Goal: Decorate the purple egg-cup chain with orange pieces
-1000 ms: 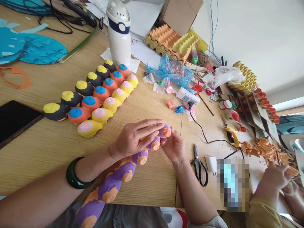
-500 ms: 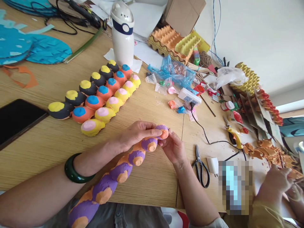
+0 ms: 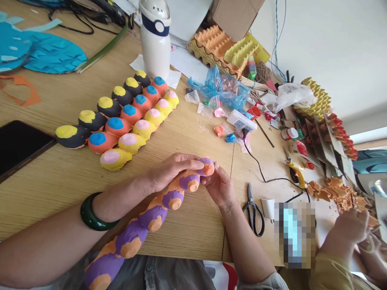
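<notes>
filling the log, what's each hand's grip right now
Left hand: closed, holding the purple-and-orange strip near its far end.
Right hand: closed on the strip's far tip.

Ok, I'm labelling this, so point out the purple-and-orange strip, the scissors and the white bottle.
Purple-and-orange strip (image 3: 149, 216): head view, on a purple bump near its middle.
Scissors (image 3: 250, 202): head view, on the pivot.
White bottle (image 3: 156, 52): head view, on its body below the dark band.

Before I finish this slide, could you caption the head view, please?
Left hand and right hand hold one end of a purple-and-orange strip; three other strips lie on the wooden table.
</notes>
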`<state>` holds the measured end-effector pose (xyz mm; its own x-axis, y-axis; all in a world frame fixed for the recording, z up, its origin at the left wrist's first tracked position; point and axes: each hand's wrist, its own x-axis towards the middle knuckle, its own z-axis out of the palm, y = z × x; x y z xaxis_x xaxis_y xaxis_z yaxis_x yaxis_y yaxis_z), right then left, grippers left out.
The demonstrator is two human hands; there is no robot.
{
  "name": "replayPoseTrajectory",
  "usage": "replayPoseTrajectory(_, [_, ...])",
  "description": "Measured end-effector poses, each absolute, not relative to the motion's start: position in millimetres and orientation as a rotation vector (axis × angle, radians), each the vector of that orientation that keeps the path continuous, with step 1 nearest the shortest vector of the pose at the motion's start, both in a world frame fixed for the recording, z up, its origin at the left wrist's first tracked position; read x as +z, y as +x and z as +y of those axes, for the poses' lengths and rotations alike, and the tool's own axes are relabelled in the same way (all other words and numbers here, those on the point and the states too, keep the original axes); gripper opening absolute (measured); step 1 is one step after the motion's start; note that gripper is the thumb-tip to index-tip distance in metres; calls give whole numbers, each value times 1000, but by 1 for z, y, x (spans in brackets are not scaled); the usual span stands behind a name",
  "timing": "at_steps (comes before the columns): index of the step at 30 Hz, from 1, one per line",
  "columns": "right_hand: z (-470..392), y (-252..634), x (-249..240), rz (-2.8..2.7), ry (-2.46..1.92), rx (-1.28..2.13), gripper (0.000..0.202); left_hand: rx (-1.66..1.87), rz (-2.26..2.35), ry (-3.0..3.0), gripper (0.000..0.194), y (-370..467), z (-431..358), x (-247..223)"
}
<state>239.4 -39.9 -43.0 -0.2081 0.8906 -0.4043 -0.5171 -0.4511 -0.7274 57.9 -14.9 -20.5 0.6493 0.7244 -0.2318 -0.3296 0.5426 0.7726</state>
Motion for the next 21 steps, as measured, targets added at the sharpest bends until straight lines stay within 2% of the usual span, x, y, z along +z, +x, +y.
replayPoseTrajectory(11, [-45,239,-40,-667,-977,1790,29,557,603,711,26,55,-16,-19])
replayPoseTrajectory(21, [-44,237,-39,-682,-1003,1776,30,656,558,773,25,55,-16,-23])
